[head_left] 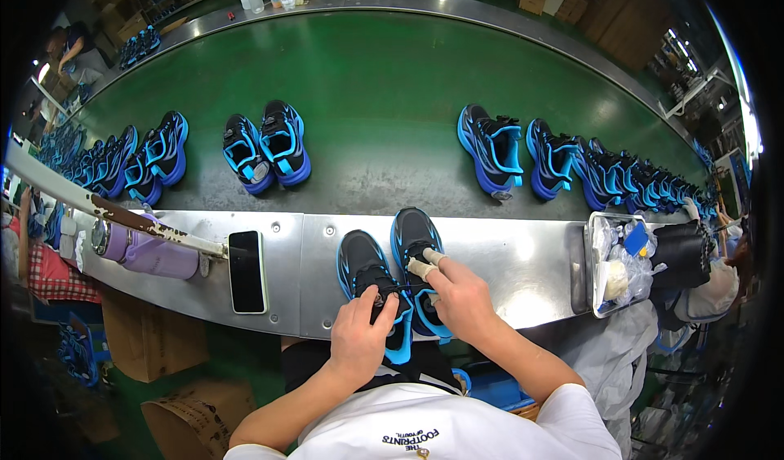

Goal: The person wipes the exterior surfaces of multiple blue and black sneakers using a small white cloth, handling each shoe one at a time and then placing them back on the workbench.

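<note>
A pair of black sneakers with bright blue trim lies on the metal ledge in front of me, toes pointing away. My left hand (361,333) is closed with its thumb and fingertips around the tongue and lace area of the left sneaker (359,254). Pale wraps cover two fingertips of my right hand (464,295). Those fingers curl over the upper of the right sneaker (414,225), which sits slightly farther forward. Thin dark laces run between my hands. My palms hide parts of both shoe openings.
Beyond the ledge, a green conveyor belt (376,68) carries more sneakers (282,141) in rows to both sides. A phone (247,272), a purple tumbler (159,247) and a worn metal bar (122,211) are at left. At right stands a tray of plastic bags (622,264).
</note>
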Available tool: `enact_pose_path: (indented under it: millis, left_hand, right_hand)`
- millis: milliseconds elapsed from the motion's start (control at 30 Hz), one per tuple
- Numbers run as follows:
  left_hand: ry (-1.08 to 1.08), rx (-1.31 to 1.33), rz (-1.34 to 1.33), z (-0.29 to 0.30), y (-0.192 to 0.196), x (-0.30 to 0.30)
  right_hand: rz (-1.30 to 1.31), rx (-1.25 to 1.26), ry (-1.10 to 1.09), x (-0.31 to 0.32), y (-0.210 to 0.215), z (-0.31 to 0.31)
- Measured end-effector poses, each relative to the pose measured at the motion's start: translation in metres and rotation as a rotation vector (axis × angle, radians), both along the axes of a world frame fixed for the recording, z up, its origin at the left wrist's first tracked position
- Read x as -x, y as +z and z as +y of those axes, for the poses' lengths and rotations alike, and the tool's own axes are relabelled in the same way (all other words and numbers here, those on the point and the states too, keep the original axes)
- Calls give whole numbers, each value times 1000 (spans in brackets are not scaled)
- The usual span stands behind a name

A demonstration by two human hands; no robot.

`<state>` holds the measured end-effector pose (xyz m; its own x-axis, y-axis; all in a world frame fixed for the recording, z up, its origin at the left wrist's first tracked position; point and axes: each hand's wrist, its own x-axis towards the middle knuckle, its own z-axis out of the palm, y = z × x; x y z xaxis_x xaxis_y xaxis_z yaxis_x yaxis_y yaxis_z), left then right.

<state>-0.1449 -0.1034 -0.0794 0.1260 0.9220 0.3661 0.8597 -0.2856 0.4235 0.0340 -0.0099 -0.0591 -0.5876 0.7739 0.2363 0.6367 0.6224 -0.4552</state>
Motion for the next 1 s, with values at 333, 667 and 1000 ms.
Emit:
enact_pose_path:
  millis: [333,667,1000]
  left_hand:
    - [73,-12,-68,24,7,29]
    - [165,-6,-371,26,-6,28]
    - [257,49,-218,10,7,16]
  right_hand:
    - [46,114,-14,21,25,-6]
    - [259,172,-22,22,11,-10]
    - [205,406,115,9,24,4]
